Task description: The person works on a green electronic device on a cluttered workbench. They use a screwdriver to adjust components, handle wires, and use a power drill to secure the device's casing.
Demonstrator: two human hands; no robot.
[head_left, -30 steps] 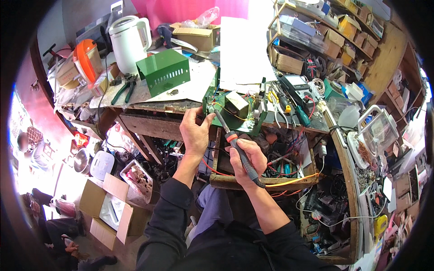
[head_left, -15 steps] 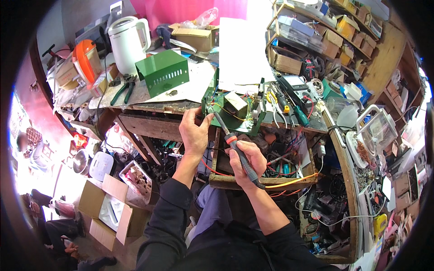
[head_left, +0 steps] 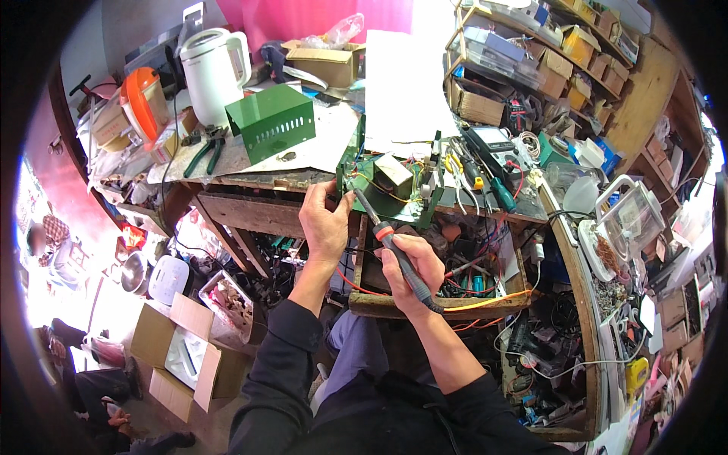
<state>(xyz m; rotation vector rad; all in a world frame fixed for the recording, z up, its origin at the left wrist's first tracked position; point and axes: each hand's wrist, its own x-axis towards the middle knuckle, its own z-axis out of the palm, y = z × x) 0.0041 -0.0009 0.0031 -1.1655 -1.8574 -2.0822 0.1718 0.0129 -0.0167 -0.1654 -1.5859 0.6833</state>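
Note:
My right hand [head_left: 413, 271] is closed round the dark handle of a soldering iron [head_left: 410, 277], its orange cable [head_left: 489, 302] trailing off to the right. The iron's metal shaft slants up and left to the left side of an opened green metal chassis [head_left: 394, 203] at the table's front edge. Inside the chassis sit a boxy transformer [head_left: 393, 172] and several thin coloured wires. At the chassis's left side panel my left hand [head_left: 324, 225] has thumb and fingers bent together beside the iron's tip; what they pinch is too small to make out.
A green vented cover [head_left: 271, 129] and green-handled pliers [head_left: 205, 154] lie on the table left of the chassis. Right of it are pliers [head_left: 460, 182], screwdrivers [head_left: 501, 194] and a meter [head_left: 493, 142]. Below, an open drawer [head_left: 425, 305] holds tangled wires. An open carton [head_left: 178, 356] stands on the floor.
Almost nothing differs. The right hand and soldering iron have shifted very slightly left, while the left hand stays at the chassis's side.

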